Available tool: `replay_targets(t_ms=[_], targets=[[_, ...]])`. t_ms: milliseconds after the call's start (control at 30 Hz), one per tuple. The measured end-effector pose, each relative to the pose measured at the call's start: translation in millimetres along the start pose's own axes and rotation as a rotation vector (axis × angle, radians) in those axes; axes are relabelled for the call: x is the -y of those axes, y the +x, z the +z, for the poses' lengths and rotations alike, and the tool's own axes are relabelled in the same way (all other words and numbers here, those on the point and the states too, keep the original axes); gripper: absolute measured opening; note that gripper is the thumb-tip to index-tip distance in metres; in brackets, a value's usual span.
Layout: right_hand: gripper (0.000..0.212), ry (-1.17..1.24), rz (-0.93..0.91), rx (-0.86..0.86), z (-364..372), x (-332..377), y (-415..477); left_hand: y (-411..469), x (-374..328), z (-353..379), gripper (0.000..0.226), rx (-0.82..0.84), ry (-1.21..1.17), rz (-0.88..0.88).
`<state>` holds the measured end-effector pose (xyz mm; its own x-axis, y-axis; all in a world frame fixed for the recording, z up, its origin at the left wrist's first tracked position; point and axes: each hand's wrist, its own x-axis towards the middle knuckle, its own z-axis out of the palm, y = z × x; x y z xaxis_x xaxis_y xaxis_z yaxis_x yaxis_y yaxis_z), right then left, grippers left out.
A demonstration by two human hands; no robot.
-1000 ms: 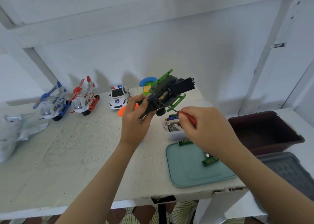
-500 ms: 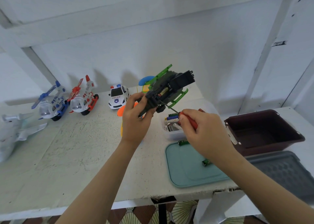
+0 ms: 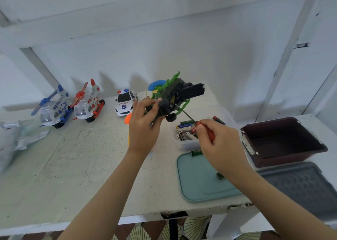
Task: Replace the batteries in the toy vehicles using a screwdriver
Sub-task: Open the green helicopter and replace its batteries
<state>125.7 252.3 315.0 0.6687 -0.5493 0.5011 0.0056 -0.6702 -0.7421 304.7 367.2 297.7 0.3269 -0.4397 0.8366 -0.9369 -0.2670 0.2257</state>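
Landmark: teal tray, lying flat at the near edge of the desk
Left hand: raised above the desk, up and to the left of the teal tray, fingers and thumb curled round the near end of the green toy vehicle
Green toy vehicle: held in the air beyond the teal tray's far edge, tilted with its underside turned toward the person; bright green skids and one black wheel show
Right hand: over the teal tray's far right corner, fingers wrapped round the red handle of the screwdriver
Screwdriver: its thin shaft slants up and left from the hand, the tip against the vehicle's underside
Battery tub: clear, just beyond the teal tray's far edge, holding loose batteries in mixed colours
On the teal tray: a green battery at the far edge and a small dark piece near the right wrist, too small to tell apart
Maroon bin: right of the teal tray, open side up
Grey lid: right of the teal tray, nearer than the bin
Police car: well beyond and left of the teal tray, by the wall
Red helicopter and blue helicopter: farther left again, side by side
Pale toy: far left of the teal tray, blurred
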Motion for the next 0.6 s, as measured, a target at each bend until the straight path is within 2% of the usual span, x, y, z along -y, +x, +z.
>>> replay_targets(t_ms=[133,333,467,600], targets=[[0.032,-0.043,0.011,0.075,-5,2,11,1,9,3,0.032,0.022,0.147,0.167],[0.037,-0.303,-0.003,0.261,-25,10,46,3,12,2,0.026,0.037,0.27,0.379],[0.035,-0.413,0.005,0.313,-27,11,52,1,13,4,0.028,0.064,0.291,0.396],[0.031,-0.385,0.056,0.284,-25,7,47,-1,13,5,0.029,0.055,0.302,0.352]])
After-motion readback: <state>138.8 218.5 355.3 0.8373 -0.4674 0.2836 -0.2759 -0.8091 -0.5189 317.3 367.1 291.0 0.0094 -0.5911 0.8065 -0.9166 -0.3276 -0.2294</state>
